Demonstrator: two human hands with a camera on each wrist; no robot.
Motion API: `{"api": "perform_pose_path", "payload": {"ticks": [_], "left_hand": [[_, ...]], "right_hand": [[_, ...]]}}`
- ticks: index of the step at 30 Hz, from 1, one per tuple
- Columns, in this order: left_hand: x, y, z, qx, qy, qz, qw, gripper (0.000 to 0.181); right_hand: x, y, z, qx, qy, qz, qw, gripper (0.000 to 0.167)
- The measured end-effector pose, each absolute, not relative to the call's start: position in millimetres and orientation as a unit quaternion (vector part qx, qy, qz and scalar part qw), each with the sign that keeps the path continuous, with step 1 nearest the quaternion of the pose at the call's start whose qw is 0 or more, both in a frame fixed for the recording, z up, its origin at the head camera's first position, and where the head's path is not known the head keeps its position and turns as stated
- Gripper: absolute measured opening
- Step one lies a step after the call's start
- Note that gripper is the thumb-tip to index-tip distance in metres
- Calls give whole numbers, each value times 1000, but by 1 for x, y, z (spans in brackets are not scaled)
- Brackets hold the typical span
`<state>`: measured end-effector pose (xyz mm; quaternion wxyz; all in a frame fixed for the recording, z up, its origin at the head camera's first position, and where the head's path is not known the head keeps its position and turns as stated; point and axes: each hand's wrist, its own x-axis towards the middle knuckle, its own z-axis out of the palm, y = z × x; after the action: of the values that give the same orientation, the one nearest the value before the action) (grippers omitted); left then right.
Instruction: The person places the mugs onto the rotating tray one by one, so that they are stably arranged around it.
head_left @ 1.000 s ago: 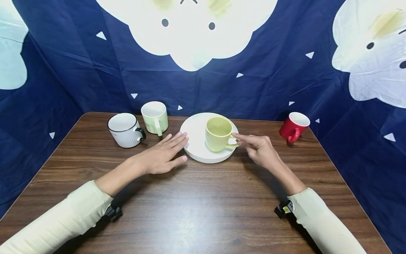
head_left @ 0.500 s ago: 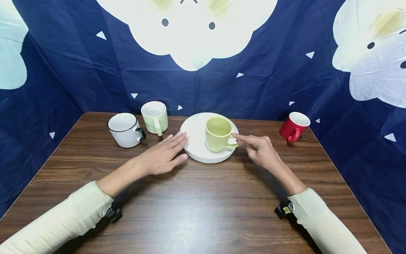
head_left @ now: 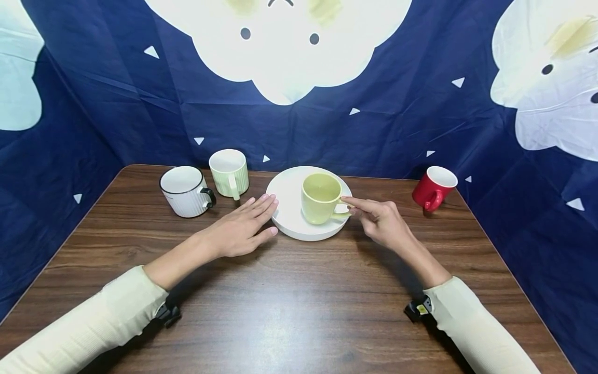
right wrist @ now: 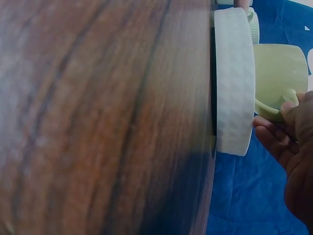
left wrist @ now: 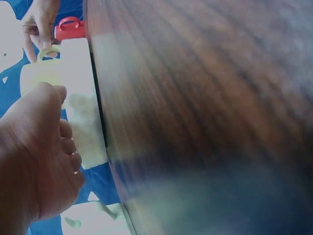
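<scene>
Right hand (head_left: pixel 384 221) pinching the yellow-green ceramic mug (head_left: pixel 319 202), left hand (head_left: pixel 240 232) straight-fingered, left of the round white plate (head_left: pixel 286 188); lopsided tug might tip the mug.

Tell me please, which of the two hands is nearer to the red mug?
Right. The right hand holds the yellow-green cup by its handle, left of the red mug; the left hand is farther left, at the left edge of the white plate.
</scene>
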<state>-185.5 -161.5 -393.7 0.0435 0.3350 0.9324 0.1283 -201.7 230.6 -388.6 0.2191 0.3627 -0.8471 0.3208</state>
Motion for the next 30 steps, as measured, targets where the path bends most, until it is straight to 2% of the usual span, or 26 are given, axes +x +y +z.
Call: {"api": "perform_pose_path", "payload": {"ticks": [11,30], "left_hand": [[-186,-160,-393,333,934,122,40,76],[-183,-158,-391,333,935,119,37,78]], "right_hand": [[-203,227,-393,385,-833,337,211,54],[-199,223,-392,388,-833,341,198,41]]}}
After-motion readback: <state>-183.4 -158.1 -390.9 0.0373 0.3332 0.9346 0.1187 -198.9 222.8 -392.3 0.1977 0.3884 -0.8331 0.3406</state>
